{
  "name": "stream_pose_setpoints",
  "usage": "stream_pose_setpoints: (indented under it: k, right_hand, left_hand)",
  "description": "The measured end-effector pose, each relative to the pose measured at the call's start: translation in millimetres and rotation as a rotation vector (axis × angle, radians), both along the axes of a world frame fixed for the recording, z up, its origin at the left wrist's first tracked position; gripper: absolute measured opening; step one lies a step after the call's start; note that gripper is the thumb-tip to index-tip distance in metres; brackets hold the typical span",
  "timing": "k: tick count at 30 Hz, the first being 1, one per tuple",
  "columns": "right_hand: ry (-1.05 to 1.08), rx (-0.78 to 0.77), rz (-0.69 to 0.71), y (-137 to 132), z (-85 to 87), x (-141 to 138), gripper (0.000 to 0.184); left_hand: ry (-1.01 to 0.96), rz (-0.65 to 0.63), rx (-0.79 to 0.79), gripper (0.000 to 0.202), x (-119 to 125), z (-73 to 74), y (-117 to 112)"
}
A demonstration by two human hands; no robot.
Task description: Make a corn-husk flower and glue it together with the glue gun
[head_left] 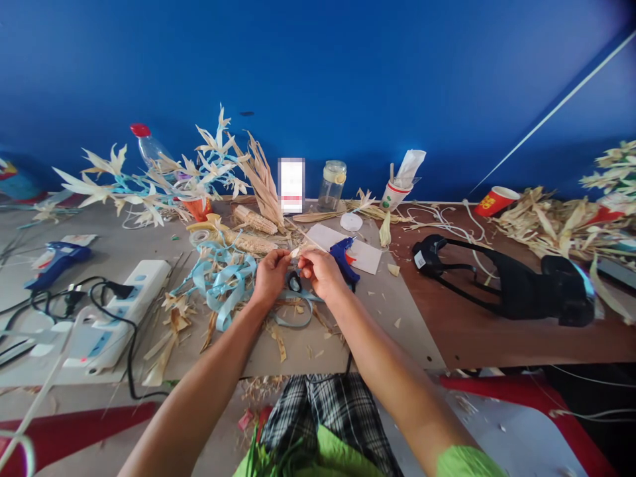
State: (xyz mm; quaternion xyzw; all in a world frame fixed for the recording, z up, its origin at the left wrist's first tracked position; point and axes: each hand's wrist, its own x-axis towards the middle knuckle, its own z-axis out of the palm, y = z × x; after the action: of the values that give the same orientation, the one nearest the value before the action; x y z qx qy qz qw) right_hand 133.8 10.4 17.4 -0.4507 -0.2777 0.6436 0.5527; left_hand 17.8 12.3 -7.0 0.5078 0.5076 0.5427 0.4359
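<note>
Over the middle of the table, my left hand (271, 277) and my right hand (322, 270) meet at the fingertips. Both are closed on a small pale piece of corn husk (295, 252) between them. A thin stick seems to run up and away behind the right fingers; whether I hold it I cannot tell. Just below the fingers lies a small black object, probably scissor handles (294, 281). Light blue ribbon (223, 285) is heaped beside my left hand. A blue glue gun (344, 260) rests right of my right hand, partly over white paper (365, 255).
Corn cobs (256, 220) and blue-stemmed husk flowers (149, 182) stand behind the ribbon. A white power strip (129, 311) and another blue glue gun (59, 262) lie left. Farther back are a clear bottle (332, 189) and a paper cup (396, 195). Black headgear (517, 285) lies right.
</note>
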Motion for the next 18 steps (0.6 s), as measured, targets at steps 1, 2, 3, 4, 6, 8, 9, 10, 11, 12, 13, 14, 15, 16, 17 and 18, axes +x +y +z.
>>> stream_pose_setpoints:
  k: [1, 2, 3, 4, 6, 8, 9, 10, 11, 12, 13, 14, 15, 16, 17, 18]
  right_hand:
    - [0.016, -0.005, 0.009, -0.2, 0.3, 0.1, 0.012]
    - [0.032, -0.014, 0.019, -0.3, 0.6, 0.5, 0.011]
    - [0.049, -0.025, 0.030, -0.3, 0.8, 1.0, 0.011]
    - [0.066, -0.035, 0.042, -0.3, 1.0, 1.7, 0.011]
    - [0.097, -0.044, 0.064, -0.1, 1.0, 3.4, 0.011]
    - [0.111, -0.031, 0.079, 0.3, 0.6, 4.8, 0.011]
    - [0.112, -0.018, 0.083, 0.5, 0.3, 5.3, 0.011]
    - [0.107, -0.003, 0.087, 0.6, 0.0, 5.6, 0.012]
    - [0.099, 0.014, 0.090, 0.6, -0.3, 5.7, 0.012]
    - [0.090, 0.035, 0.091, 0.6, -0.6, 5.7, 0.013]
    - [0.081, 0.058, 0.091, 0.5, -0.6, 5.6, 0.014]
    - [0.072, 0.080, 0.092, 0.3, -0.6, 5.4, 0.015]
    - [0.066, 0.098, 0.091, 0.1, -0.3, 5.3, 0.016]
    - [0.063, 0.111, 0.092, -0.3, 0.3, 5.3, 0.017]
    - [0.061, 0.120, 0.094, -0.7, 1.1, 5.4, 0.018]
    - [0.061, 0.128, 0.096, -1.3, 2.0, 5.6, 0.019]
  left_hand:
    - [-0.018, -0.009, -0.004, 0.011, -0.2, -0.4, 0.0]
    - [-0.043, -0.023, -0.011, 0.012, -0.5, -1.0, -0.1]
    - [-0.075, -0.042, -0.021, 0.014, -0.9, -1.8, -0.1]
    - [-0.114, -0.065, -0.033, 0.016, -1.3, -2.6, -0.1]
    - [-0.207, -0.128, -0.075, 0.023, -2.1, -4.4, -0.2]
    - [-0.303, -0.199, -0.146, 0.028, -3.0, -5.5, -0.1]
    - [-0.346, -0.228, -0.184, 0.030, -3.5, -5.6, -0.1]
    - [-0.384, -0.252, -0.217, 0.030, -4.0, -5.3, 0.0]
    - [-0.417, -0.272, -0.240, 0.029, -4.6, -4.6, 0.0]
    - [-0.449, -0.293, -0.251, 0.027, -5.3, -3.7, 0.2]
    - [-0.479, -0.313, -0.254, 0.026, -6.0, -2.6, 0.3]
    - [-0.505, -0.338, -0.256, 0.024, -6.8, -1.4, 0.5]
    - [-0.527, -0.361, -0.258, 0.022, -7.5, -0.3, 0.7]
    - [-0.545, -0.379, -0.259, 0.020, -8.3, 0.6, 0.9]
    - [-0.560, -0.390, -0.261, 0.018, -9.1, 1.3, 1.1]
    - [-0.571, -0.394, -0.260, 0.017, -9.8, 1.8, 1.3]
